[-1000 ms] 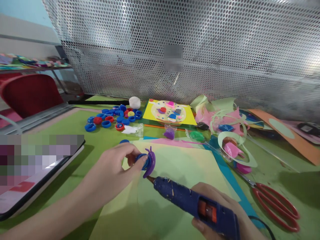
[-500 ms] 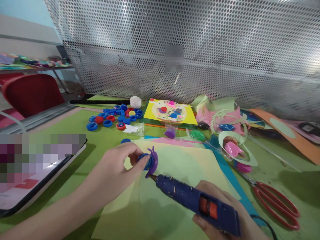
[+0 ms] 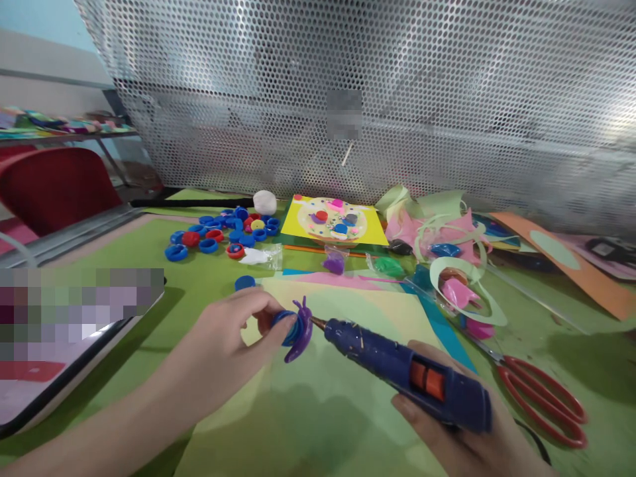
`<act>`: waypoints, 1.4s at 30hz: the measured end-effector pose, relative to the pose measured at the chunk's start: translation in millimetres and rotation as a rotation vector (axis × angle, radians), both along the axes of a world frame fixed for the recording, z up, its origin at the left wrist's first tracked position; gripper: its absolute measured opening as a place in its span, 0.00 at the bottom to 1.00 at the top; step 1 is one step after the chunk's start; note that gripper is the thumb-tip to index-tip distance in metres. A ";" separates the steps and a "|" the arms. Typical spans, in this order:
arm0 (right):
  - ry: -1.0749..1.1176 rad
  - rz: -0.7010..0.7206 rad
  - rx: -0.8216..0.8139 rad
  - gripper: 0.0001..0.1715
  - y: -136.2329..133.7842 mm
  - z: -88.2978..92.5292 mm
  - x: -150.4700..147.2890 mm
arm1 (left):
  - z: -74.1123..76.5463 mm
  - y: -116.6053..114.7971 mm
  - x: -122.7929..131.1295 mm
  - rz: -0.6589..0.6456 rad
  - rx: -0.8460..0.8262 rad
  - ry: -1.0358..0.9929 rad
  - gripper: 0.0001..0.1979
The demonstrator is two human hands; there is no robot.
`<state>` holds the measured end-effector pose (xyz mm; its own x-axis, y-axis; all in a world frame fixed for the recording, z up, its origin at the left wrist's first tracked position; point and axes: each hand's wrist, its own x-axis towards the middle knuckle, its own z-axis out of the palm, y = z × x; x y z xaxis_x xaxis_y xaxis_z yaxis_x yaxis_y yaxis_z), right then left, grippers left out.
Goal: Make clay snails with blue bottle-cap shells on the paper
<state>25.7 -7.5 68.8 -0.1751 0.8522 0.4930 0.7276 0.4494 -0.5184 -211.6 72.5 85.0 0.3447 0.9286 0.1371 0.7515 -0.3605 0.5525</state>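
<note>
My left hand (image 3: 226, 351) pinches a blue bottle cap (image 3: 284, 324) with a purple clay shape (image 3: 301, 331) stuck on its face, held on edge above a pale green paper sheet (image 3: 322, 397). A dark blue glue gun (image 3: 407, 371) is gripped in my right hand (image 3: 467, 437) at the lower right. Its copper nozzle touches the right side of the purple shape.
A tablet (image 3: 64, 344) lies at the left. Several blue and red caps (image 3: 218, 232) sit behind, with a white clay ball (image 3: 265, 201) and a yellow card bearing a decorated disc (image 3: 335, 222). Red-handled scissors (image 3: 541, 397) lie at the right among paper scraps (image 3: 437, 225). Perforated metal panel (image 3: 377, 93) behind.
The glue gun has risen, and its nozzle moved from under the purple shape up to its right side. My left hand keeps the cap almost in place.
</note>
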 end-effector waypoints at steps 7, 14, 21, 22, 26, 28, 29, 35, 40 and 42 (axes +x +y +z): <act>0.018 0.020 -0.031 0.04 4.7 -1.2 2.2 | -3.7 -0.1 1.7 -0.042 -0.010 -0.016 0.11; 0.040 0.029 -0.048 0.04 6.7 -2.4 2.3 | -4.5 -1.6 1.5 -0.040 -0.057 -0.011 0.09; 0.077 0.050 -0.047 0.06 5.3 -1.5 -0.1 | -5.0 -1.3 2.9 -0.051 -0.035 -0.019 0.09; 0.087 0.048 -0.046 0.07 4.6 -1.9 -0.1 | -5.0 -1.3 2.8 -0.055 -0.033 -0.018 0.09; 0.132 0.038 -0.031 0.11 2.6 -4.0 1.2 | -5.0 -1.3 1.5 -0.055 -0.060 -0.017 0.09; 0.130 0.045 -0.043 0.10 2.6 -4.6 1.9 | -5.2 -1.5 1.0 -0.053 -0.068 -0.015 0.09; 0.120 0.049 -0.058 0.09 2.8 -4.7 2.0 | -5.4 -1.7 0.9 -0.052 -0.070 -0.011 0.09; 0.122 0.046 -0.104 0.04 5.6 -5.4 3.1 | -6.5 -1.7 1.3 -0.070 -0.057 0.001 0.10; 0.155 0.076 -0.099 0.03 8.2 -6.8 5.6 | -6.4 -1.7 1.2 -0.074 -0.058 -0.007 0.09; 0.172 0.070 -0.121 0.03 8.0 -7.2 5.6 | -7.0 -1.5 0.7 -0.081 -0.049 -0.013 0.09</act>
